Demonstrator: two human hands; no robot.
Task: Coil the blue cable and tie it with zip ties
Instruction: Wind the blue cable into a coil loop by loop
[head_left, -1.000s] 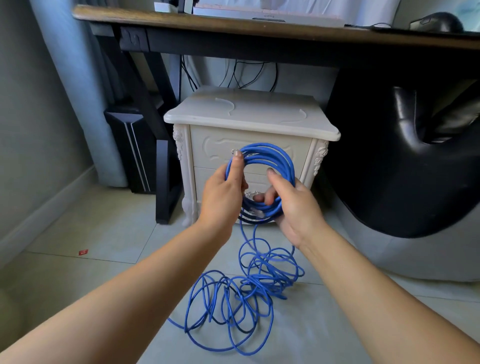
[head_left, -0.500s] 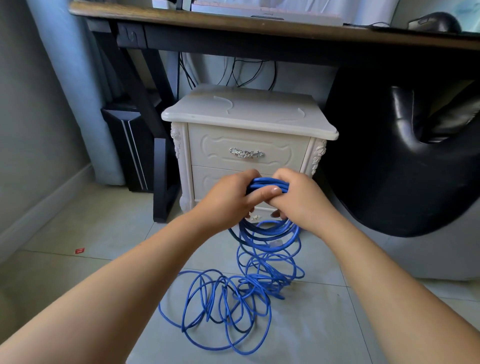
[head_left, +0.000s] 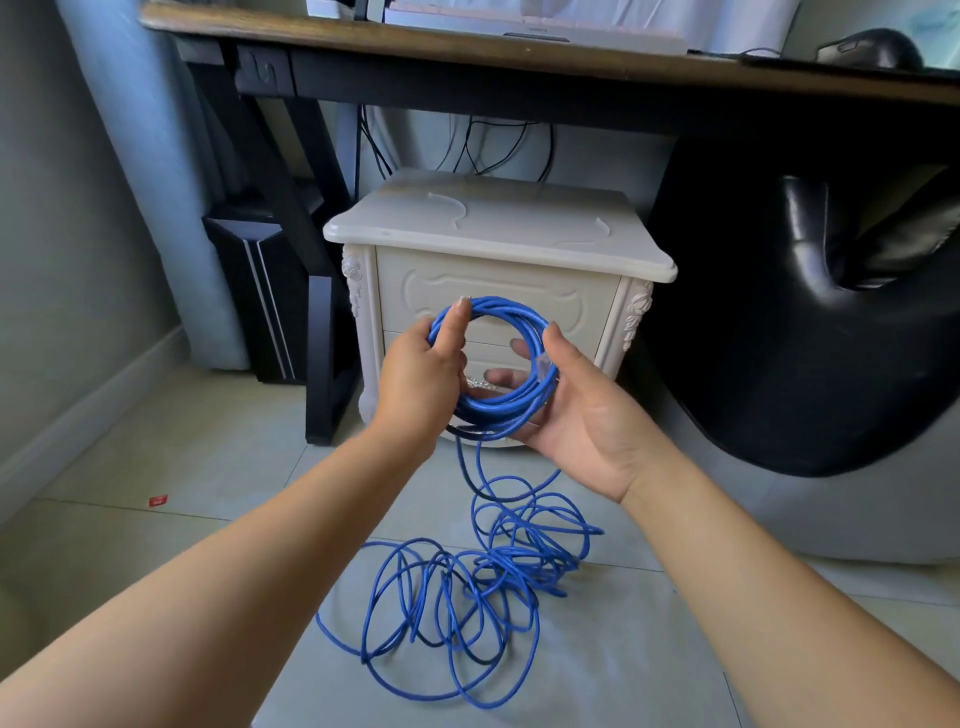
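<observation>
A round coil of blue cable (head_left: 511, 317) is held upright in front of the nightstand, between both hands. My left hand (head_left: 421, 379) grips the coil's left side, its thumb lying up along the strands. My right hand (head_left: 582, 415) cups the coil's lower right side, thumb over the strands and fingers behind them; a clear plug shows by that thumb. From the coil's bottom the cable drops to a loose blue tangle (head_left: 467, 597) on the floor tiles. Two curved clear zip ties (head_left: 452, 208) lie on the nightstand's top.
The white nightstand (head_left: 498, 275) stands under a dark wooden desk (head_left: 467, 47). A black chair (head_left: 810, 332) fills the right side. A black computer tower (head_left: 265, 291) and the desk's leg stand at the left. A small red scrap (head_left: 158, 500) lies on the floor.
The hands had dropped and closed together over the top of the coil; now they have lifted and parted, and the coil stands open and round between them again.
</observation>
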